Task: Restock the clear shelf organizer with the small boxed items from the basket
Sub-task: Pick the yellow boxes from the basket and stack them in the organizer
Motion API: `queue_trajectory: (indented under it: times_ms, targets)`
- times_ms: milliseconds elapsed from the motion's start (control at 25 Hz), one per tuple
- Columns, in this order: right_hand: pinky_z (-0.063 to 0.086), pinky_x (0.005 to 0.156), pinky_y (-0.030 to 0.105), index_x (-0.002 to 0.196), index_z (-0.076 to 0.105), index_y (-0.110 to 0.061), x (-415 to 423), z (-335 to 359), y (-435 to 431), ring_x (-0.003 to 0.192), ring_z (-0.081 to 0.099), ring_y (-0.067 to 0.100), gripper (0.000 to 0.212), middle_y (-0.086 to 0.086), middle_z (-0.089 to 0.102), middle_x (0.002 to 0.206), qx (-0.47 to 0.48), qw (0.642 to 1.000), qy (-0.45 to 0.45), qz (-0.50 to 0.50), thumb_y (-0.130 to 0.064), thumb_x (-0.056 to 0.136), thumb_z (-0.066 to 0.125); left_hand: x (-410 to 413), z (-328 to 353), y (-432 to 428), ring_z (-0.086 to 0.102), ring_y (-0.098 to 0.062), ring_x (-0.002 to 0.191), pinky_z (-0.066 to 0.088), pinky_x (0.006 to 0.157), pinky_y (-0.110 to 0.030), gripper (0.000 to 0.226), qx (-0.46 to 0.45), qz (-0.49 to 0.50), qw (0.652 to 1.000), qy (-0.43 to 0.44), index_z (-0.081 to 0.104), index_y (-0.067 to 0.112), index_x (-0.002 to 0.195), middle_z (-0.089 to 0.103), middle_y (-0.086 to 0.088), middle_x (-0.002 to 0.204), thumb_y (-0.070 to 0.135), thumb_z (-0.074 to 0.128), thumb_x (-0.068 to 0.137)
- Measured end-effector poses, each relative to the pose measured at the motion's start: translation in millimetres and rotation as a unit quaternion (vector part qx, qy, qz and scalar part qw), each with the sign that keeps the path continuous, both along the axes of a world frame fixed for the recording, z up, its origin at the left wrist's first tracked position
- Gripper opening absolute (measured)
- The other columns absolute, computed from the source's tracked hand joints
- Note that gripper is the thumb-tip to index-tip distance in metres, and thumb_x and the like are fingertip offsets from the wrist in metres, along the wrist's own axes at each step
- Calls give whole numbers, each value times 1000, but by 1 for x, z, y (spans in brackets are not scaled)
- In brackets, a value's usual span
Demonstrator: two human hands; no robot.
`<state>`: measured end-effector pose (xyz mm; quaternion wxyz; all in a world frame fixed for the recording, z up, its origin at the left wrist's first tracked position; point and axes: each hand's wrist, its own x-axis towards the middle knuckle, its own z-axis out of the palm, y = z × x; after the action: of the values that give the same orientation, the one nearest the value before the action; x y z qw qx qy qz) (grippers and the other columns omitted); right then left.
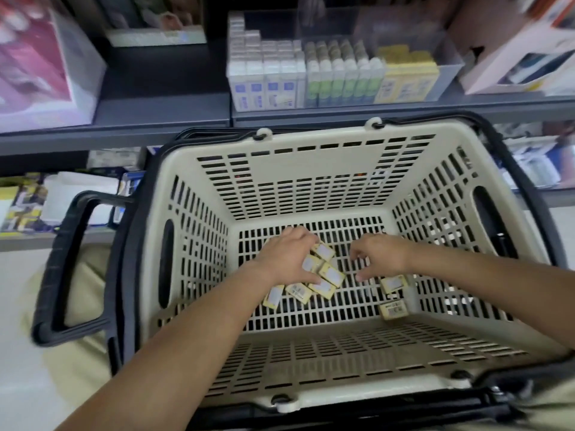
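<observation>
Though cream, basket [311, 169] before grey shelving [161, 110]

We see dark grey shelves [161, 110] carrying a pink box [34, 70] and blurred packages [529, 51], above a pale floor [12, 353].

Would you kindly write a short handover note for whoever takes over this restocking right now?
The left hand grips a cluster of yellow boxes on the floor of the basket.
The right hand hovers beside the cluster, fingers loosely curled, holding nothing.
Two loose boxes lie near the basket's right wall.
In the organizer on the shelf, the yellow row appears to have room behind.
Left to do: move every box from the basket into that row.
</observation>
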<state>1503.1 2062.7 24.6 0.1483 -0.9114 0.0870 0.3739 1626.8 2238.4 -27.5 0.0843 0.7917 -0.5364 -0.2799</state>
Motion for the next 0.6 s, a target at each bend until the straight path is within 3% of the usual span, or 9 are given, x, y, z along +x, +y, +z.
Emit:
queue_trajectory:
  times_ms: [80, 240, 400, 600]
  targets:
    - [45, 87, 31, 121, 50, -23, -8, 19, -21, 108, 52, 17, 44, -1, 54, 123, -36, 998, 29, -36, -40, 83, 63, -24, -1, -30, 35, -22, 124, 36, 103, -39, 81, -27, -94, 995, -11, 36, 19, 138, 42, -4, 135, 59, 66, 73]
    - [39, 85, 28, 124, 50, -23, -21, 43, -38, 113, 51, 18, 44, -1, 56, 125, -77, 994, -37, -65, -39, 84, 62, -94, -16, -73, 30, -27, 131, 31, 107, -41, 75, -54, -215, 974, 35, 33, 19, 142, 35, -10, 145, 51, 63, 80]
    - [36, 82, 26, 126, 51, -17, -18, 38, -34, 115, 51, 21, 47, 3, 56, 126, -33, 995, -35, -82, -44, 87, 57, -117, -41, -82, 16, -21, 137, 18, 109, -41, 70, -49, -222, 973, 33, 30, 30, 144, 21, -2, 152, 45, 60, 82]
    - [40, 90, 31, 126, 50, -14, -12, 34, -34, 117, 49, 23, 47, 6, 54, 129, -28, 995, -29, -88, -42, 89, 55, -110, -48, -85, 22, -24, 134, 17, 106, -41, 56, -64, -257, 963, -44, 46, 26, 133, 22, 0, 151, 49, 57, 83]
